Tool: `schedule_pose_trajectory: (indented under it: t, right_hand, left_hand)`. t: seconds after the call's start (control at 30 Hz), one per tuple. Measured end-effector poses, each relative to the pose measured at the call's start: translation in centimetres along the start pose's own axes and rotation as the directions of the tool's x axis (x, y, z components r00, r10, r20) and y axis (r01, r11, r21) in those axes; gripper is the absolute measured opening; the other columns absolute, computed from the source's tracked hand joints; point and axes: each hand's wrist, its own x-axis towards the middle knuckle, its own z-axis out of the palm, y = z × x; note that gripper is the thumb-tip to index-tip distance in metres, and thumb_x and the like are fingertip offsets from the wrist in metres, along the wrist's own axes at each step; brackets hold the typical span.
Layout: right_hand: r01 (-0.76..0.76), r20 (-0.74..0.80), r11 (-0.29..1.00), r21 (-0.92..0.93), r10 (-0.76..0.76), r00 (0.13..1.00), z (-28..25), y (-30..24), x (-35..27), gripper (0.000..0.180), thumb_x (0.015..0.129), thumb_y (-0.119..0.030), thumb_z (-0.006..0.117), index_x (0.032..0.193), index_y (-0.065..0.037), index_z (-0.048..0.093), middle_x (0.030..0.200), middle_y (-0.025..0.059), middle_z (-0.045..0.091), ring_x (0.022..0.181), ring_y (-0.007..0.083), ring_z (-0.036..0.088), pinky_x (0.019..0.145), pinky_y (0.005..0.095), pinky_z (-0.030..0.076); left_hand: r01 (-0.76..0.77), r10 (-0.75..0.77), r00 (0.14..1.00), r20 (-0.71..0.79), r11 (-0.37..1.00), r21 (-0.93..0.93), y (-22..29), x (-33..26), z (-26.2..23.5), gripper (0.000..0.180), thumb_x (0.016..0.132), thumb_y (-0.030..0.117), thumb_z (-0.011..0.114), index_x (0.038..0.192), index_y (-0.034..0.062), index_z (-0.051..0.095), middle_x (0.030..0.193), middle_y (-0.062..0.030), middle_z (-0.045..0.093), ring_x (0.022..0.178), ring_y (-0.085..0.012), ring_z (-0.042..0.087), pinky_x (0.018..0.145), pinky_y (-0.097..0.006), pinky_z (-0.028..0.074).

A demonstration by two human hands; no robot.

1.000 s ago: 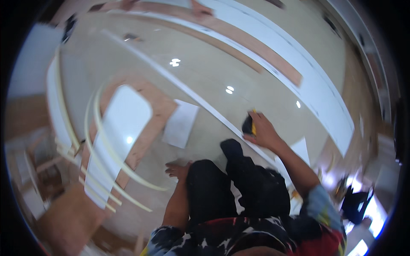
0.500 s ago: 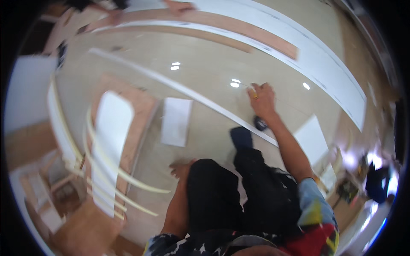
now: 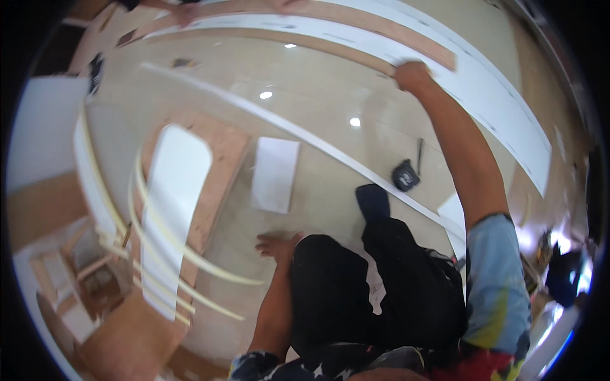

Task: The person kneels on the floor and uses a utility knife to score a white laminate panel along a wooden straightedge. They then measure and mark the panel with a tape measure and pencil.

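Note:
My right hand (image 3: 413, 75) reaches far out to the front edge of a long white board (image 3: 495, 108). Its fingers are curled closed and smeared a little; what they hold, if anything, is hidden. My left hand (image 3: 277, 244) is low beside my left knee, empty, with its fingers spread. Closest to it lies a small white rectangular panel (image 3: 275, 174) on the floor. A black tape measure (image 3: 405, 176) with a strap rests on the floor by my right foot. One long narrow white strip (image 3: 298, 132) runs diagonally across the floor, passing beside that foot.
At left, a white panel with rounded corners (image 3: 175, 171) lies on a brown board (image 3: 219, 149), with curved cream strips (image 3: 216, 270) over it. Another person's hands (image 3: 184, 13) are at a brown plank (image 3: 381, 30) at the top. White sheet pieces lie right of my leg.
My right hand has moved forward from above the floor to the long board's edge, revealing the tape measure fully. My left hand stays low beside my knee. The view has shifted slightly.

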Motion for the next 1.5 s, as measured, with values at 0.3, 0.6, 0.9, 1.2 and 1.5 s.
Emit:
schedule_pose_trajectory:
  t: [0.3, 0.6, 0.9, 1.2, 1.5]
  right_hand:
    - [-0.405, 0.281, 0.140, 0.904, 0.521, 0.806, 21.0, 10.3, -3.6, 0.034, 0.088, -0.036, 0.064, 0.096, -0.003, 0.065, 0.091, 0.0121, 0.071, 0.061, 0.0189, 0.056, 0.055, 0.0413, 0.050]
    - [0.143, 0.506, -0.835, 0.532, 0.449, 0.737, 15.7, 2.5, 8.9, 0.036, 0.094, -0.028, 0.067, 0.123, -0.006, 0.061, 0.111, 0.0140, 0.069, 0.062, 0.0193, 0.050, 0.053, 0.0354, 0.043]
    - [0.231, 0.588, -0.954, 0.189, 0.298, 0.752, 13.6, 1.7, 13.1, 0.031, 0.094, -0.033, 0.070, 0.093, -0.006, 0.055, 0.071, 0.0022, 0.044, 0.057, 0.0142, 0.043, 0.050, 0.0287, 0.039]
    - [0.199, 0.532, -0.924, 0.327, 0.354, 0.769, 17.4, 5.4, 15.4, 0.011, 0.097, -0.019, 0.065, 0.099, -0.010, 0.059, 0.086, 0.0023, 0.052, 0.060, 0.0150, 0.044, 0.054, 0.0331, 0.051]
    - [0.506, 0.430, -0.821, 0.266, 0.571, 0.699, 16.7, 5.6, 14.9, 0.030, 0.098, -0.006, 0.059, 0.122, 0.005, 0.046, 0.117, 0.0192, 0.053, 0.106, 0.0334, 0.059, 0.094, 0.0531, 0.059]
  left_hand:
    - [0.133, -0.137, 0.989, 0.046, 0.988, 0.078, 2.9, 0.0, -1.4, 0.165, 0.047, 0.049, 0.097, 0.149, -0.0036, -0.022, 0.151, -0.0441, -0.016, 0.140, -0.0645, -0.008, 0.115, -0.067, 0.007]
    - [-0.006, 0.002, 0.998, 0.059, 0.997, 0.073, -0.3, 2.1, 1.0, 0.157, 0.054, 0.046, 0.094, 0.148, -0.0070, -0.020, 0.149, -0.0465, -0.015, 0.140, -0.0649, -0.007, 0.115, -0.068, 0.006]
    - [0.006, -0.013, 0.998, 0.058, 0.993, 0.114, -1.6, 2.7, 0.8, 0.144, 0.068, 0.051, 0.083, 0.146, -0.0111, -0.022, 0.147, -0.0497, -0.012, 0.139, -0.0665, -0.006, 0.115, -0.067, 0.008]
    - [0.028, -0.022, 0.997, 0.079, 0.997, -0.075, 1.0, 1.3, 1.1, 0.149, 0.064, 0.049, 0.088, 0.148, -0.0058, -0.022, 0.148, -0.0462, -0.021, 0.138, -0.0672, -0.011, 0.113, -0.070, 0.003]
    - [-0.005, 0.009, 1.000, 0.028, 0.991, -0.137, -1.5, 1.4, 1.8, 0.148, 0.063, 0.045, 0.090, 0.150, -0.0020, -0.021, 0.149, -0.0441, -0.022, 0.137, -0.0679, -0.013, 0.113, -0.071, 0.002]
